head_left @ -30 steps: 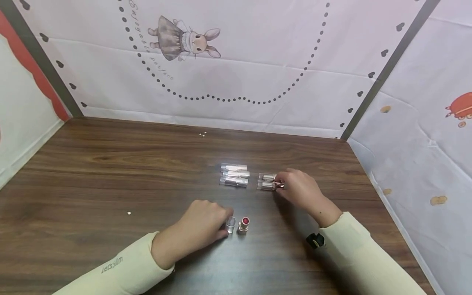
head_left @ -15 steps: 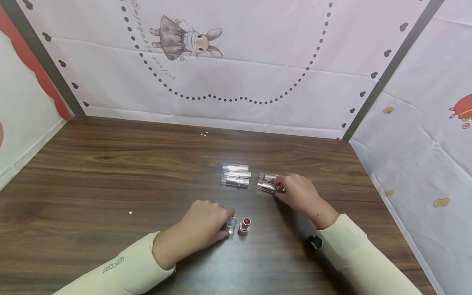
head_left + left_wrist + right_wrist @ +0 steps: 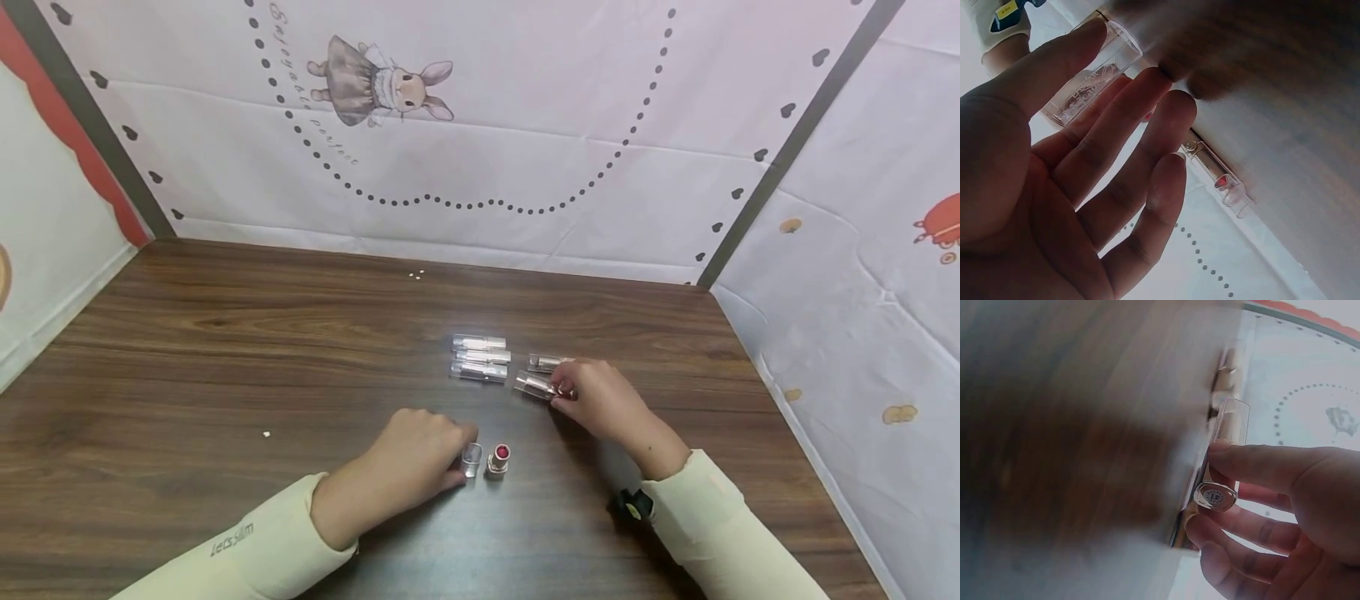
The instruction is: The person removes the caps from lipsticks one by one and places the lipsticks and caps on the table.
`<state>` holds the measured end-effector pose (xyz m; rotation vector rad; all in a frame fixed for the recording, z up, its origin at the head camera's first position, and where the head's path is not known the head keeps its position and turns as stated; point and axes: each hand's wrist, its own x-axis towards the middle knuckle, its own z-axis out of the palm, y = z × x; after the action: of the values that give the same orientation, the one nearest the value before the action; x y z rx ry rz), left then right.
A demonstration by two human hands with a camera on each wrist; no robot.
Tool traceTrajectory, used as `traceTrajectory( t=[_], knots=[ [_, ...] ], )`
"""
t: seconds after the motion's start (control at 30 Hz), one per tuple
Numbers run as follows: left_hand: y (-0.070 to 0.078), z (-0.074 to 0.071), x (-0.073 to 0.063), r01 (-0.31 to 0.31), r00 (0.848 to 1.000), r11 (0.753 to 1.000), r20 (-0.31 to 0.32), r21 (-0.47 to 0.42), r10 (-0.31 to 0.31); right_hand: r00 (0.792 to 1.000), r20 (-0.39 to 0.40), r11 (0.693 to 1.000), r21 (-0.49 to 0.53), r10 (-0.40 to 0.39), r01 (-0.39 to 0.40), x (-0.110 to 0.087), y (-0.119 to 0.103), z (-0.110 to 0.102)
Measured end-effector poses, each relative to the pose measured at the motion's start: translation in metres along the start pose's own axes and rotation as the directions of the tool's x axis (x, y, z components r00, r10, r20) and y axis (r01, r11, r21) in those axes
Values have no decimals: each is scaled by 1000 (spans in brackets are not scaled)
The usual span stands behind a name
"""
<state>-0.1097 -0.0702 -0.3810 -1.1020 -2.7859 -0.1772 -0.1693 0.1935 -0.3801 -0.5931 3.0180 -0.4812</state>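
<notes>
My left hand (image 3: 408, 454) pinches a clear lipstick cap (image 3: 472, 460) between thumb and index finger; the left wrist view shows this clear cap (image 3: 1088, 87) with its open end outward. Just right of it, an uncapped red lipstick (image 3: 498, 462) stands upright on the table, apart from the cap. Farther right, my right hand (image 3: 606, 398) grips the base end of a capped lipstick (image 3: 534, 384) that lies slanted. In the right wrist view, the thumb and fingers hold this capped lipstick (image 3: 1232, 422). Behind it lies another capped lipstick (image 3: 543, 362), partly hidden by the hand.
Three capped lipsticks (image 3: 480, 357) lie side by side, left of the right hand. White specks (image 3: 416, 274) dot the back of the wooden table (image 3: 262, 333), and one white bit (image 3: 266, 433) lies at left. Printed cloth walls (image 3: 525, 100) border the table.
My right hand has drawn the front capped lipstick slightly toward me and left, turning it from beside its neighbour to a slant. The left hand and upright lipstick have stayed put.
</notes>
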Motion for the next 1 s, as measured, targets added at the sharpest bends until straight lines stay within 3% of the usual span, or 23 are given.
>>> traceTrajectory(
  t=[0.5, 0.67, 0.87, 1.0],
  knots=[
    [1, -4, -3, 33, 999, 999, 11, -42, -32, 984, -113, 986, 80, -135, 145, -14, -37, -5],
    [1, -15, -3, 84, 996, 994, 14, -70, -83, 981, -126, 982, 101, -145, 158, -20, -45, -8],
    [-2, -32, 0, 167, 982, 986, -83, -11, -167, 971, -140, 975, 74, -196, 207, -23, -49, -11],
    [-3, -36, 0, 168, 970, 985, -182, 30, -160, 957, -169, 968, 47, -234, 245, -26, -53, -11]
  ],
)
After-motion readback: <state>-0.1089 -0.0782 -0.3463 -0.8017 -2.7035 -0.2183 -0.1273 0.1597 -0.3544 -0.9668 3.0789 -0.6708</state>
